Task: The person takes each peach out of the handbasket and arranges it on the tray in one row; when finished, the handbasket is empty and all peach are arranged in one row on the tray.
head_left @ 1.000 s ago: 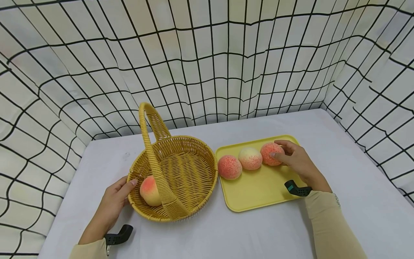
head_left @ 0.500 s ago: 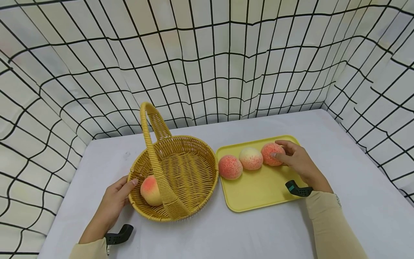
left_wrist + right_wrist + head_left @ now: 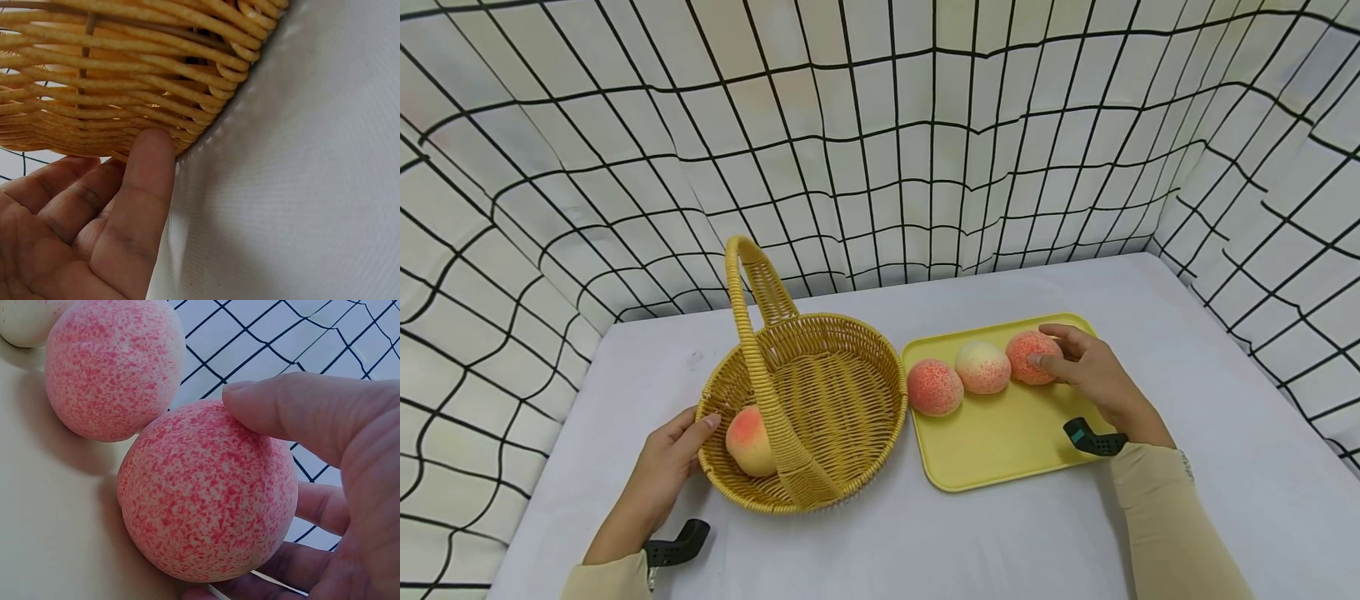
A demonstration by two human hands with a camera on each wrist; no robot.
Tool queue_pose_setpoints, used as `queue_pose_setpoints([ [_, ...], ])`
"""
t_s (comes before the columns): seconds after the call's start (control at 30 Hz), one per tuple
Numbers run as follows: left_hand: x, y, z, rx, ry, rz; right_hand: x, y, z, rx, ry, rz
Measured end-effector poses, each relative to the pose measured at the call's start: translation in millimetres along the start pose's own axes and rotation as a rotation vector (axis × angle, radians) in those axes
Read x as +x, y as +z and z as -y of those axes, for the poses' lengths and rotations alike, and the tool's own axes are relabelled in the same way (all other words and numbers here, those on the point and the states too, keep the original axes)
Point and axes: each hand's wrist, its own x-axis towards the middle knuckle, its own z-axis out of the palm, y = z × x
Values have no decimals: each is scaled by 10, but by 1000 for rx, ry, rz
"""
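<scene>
My left hand (image 3: 664, 461) holds the near left rim of a round wicker basket (image 3: 880, 450), its thumb over the edge. The left wrist view shows that hand's fingers (image 3: 140, 206) against the woven wall (image 3: 125, 75). Inside the basket, partly behind the tall handle (image 3: 767, 392), lies a yellow peach (image 3: 748, 442) with a red top. Over on the yellow tray (image 3: 1000, 450), my right hand (image 3: 1093, 375) grips a pink-speckled peach (image 3: 1028, 358), thumb on one side and fingers round the other. In the right wrist view this peach (image 3: 206, 500) touches the neighbouring one (image 3: 115, 369).
A pale peach (image 3: 982, 367) and a redder one (image 3: 935, 387) line up on the tray to the left of the gripped peach. The tray's left edge meets the basket's right side. White cloth with a black grid (image 3: 880, 167) walls the table (image 3: 880, 550) at the back and sides.
</scene>
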Motion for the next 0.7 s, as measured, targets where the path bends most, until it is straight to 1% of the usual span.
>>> queue_pose_setpoints([
  [0.23,10,-5,8,9,-8,4,-5,-5,3,-4,-2,3],
  [0.5,2,-5,0,4,3,9,-10,-8,9,-7,3,5],
  [0.7,6,-7,0,4,1,12,-25,-8,19,-30,-15,9],
])
